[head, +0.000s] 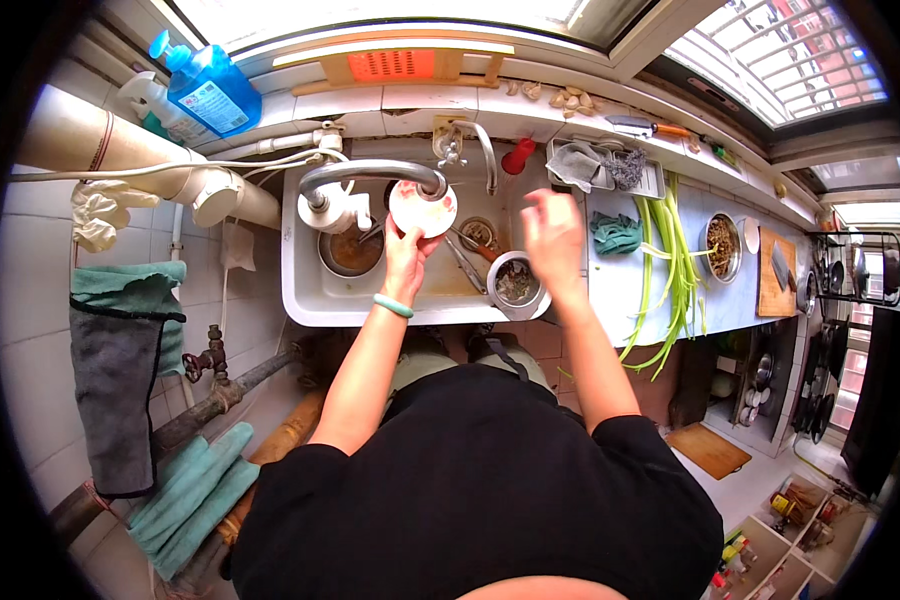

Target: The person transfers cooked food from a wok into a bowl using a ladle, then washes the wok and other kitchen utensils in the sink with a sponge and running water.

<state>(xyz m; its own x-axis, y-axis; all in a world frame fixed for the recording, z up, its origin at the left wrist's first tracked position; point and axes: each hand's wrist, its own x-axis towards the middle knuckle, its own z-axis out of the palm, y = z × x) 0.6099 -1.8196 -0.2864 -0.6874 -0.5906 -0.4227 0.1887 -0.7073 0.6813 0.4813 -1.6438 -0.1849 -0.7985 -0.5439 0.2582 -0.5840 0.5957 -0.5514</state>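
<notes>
My left hand (406, 262) grips a small white dish (424, 217) with red markings, holding it over the sink beneath the curved metal faucet (375, 172). A jade-green bangle (394, 305) circles the left wrist. My right hand (553, 244) is blurred above the sink's right rim, fingers loosely bent and apart, with nothing visible in it. Below it in the white sink (322, 311) sits a strainer-like container (517, 279) of food scraps. A metal pot (349, 255) with brownish liquid stands at the sink's left; metal utensils (465, 266) lie between them.
A tray with scrubbers (626, 169) stands at the sink's back right corner. Green stalks (671, 262) overhang the counter beside a green cloth (615, 234). Farther right are a metal bowl of food (721, 244) and a cleaver (780, 266) on a cutting board (771, 300). A second tap (487, 154) projects over the sink.
</notes>
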